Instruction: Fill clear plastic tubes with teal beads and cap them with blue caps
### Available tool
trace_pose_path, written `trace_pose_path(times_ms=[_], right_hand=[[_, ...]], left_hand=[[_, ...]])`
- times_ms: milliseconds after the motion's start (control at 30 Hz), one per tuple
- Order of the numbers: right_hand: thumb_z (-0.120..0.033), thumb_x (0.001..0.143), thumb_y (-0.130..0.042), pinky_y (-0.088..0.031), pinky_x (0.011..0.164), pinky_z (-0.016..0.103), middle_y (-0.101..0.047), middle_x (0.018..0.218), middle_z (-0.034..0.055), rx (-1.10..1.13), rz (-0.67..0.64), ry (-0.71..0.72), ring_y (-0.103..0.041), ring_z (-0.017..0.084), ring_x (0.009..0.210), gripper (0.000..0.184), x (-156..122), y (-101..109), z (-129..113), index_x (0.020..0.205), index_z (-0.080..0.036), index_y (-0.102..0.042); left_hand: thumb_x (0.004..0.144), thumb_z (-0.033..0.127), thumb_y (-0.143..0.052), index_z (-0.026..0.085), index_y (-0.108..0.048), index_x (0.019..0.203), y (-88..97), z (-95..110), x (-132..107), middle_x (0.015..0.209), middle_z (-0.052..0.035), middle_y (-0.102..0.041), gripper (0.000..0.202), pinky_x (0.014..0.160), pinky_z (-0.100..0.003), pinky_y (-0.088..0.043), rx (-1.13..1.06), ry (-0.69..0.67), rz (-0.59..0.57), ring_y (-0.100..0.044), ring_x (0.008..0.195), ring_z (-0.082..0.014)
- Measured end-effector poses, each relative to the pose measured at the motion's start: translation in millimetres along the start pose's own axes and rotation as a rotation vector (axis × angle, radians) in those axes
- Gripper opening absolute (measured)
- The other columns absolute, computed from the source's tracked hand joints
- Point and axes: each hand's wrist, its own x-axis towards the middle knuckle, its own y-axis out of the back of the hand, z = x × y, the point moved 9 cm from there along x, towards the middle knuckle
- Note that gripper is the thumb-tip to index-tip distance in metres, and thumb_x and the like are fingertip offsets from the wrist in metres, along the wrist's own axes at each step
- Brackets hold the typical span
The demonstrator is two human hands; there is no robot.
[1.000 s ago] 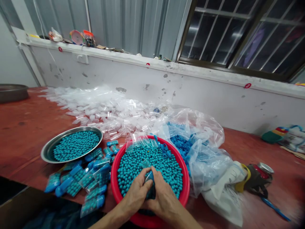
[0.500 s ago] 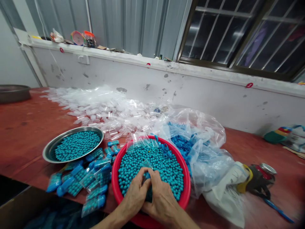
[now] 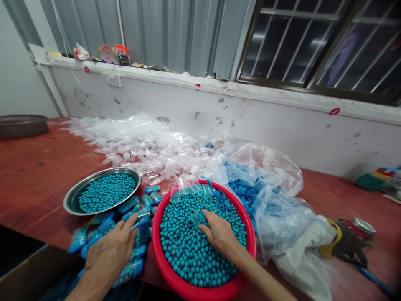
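A red basin [image 3: 250, 244] full of small teal beads [image 3: 188, 251] stands at the table's near edge. My right hand [image 3: 221, 234] rests on the beads, thumb and forefinger pinching a small clear bag [image 3: 196, 217] that lies on them. My left hand [image 3: 109, 251] is outside the basin to the left. Its fingers are stretched out over a pile of bead-filled packets with blue caps [image 3: 131, 244], touching the top ones. More empty clear bags [image 3: 191, 190] lean on the basin's far rim.
A steel dish [image 3: 70, 200] of teal beads sits left of the basin. A heap of empty clear bags [image 3: 134, 142] lies behind it. A big plastic bag of blue caps [image 3: 247, 190] is on the right, a tin can [image 3: 361, 228] further right, and a dark pan [image 3: 21, 125] far left.
My hands, which were together on a packet in the basin, have parted. The left has swung out over the packet pile and the right has reached forward to a clear bag.
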Motion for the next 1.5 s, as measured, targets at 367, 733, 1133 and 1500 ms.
trace_pose_path(times_ms=[367, 733, 1133, 1500], right_hand=[[-0.019, 0.079, -0.045, -0.041, 0.048, 0.022, -0.055, 0.070, -0.0029, 0.560, -0.103, -0.127, -0.051, 0.011, 0.048, 0.023, 16, -30, 8, 0.102, -0.017, -0.042], [-0.031, 0.088, -0.038, -0.045, 0.066, 0.037, -0.058, 0.099, 0.0151, -0.216, -0.020, -0.289, -0.062, 0.027, 0.080, 0.027, -11, 5, 57, 0.105, -0.017, -0.052], [-0.025, 0.089, -0.037, -0.041, 0.073, 0.017, -0.065, 0.090, -0.0001, 0.120, -0.013, -0.018, -0.059, 0.010, 0.085, 0.021, 15, -4, 26, 0.095, -0.020, -0.057], [-0.017, 0.086, -0.039, -0.041, 0.065, 0.031, -0.064, 0.086, 0.0172, -0.312, 0.160, -0.337, -0.061, 0.026, 0.082, 0.023, 51, 33, 87, 0.093, -0.008, -0.058]], left_hand=[[0.074, 0.041, -0.041, 0.012, -0.044, 0.106, -110.5, 115, 13, 0.066, 0.0006, -0.053, 0.042, 0.042, -0.024, -0.038, -0.978, 0.234, -0.671, -0.053, 0.048, -0.0142], [0.068, 0.019, -0.047, 0.019, -0.044, 0.075, -107.6, 114, 23, 0.080, -0.0108, -0.059, 0.007, 0.076, -0.041, -0.036, -0.301, -0.138, -0.628, -0.055, 0.087, -0.0305], [0.065, 0.032, -0.049, 0.022, -0.041, 0.074, -157.5, 151, 18, 0.054, 0.0070, -0.038, 0.016, 0.048, -0.025, -0.036, -0.972, 0.218, -0.950, -0.045, 0.051, -0.0133], [0.057, 0.026, -0.068, 0.018, -0.050, 0.089, -143.7, 146, 13, 0.066, 0.0041, -0.052, 0.037, 0.053, -0.022, -0.032, -1.477, 0.378, -1.042, -0.049, 0.057, -0.0103]])
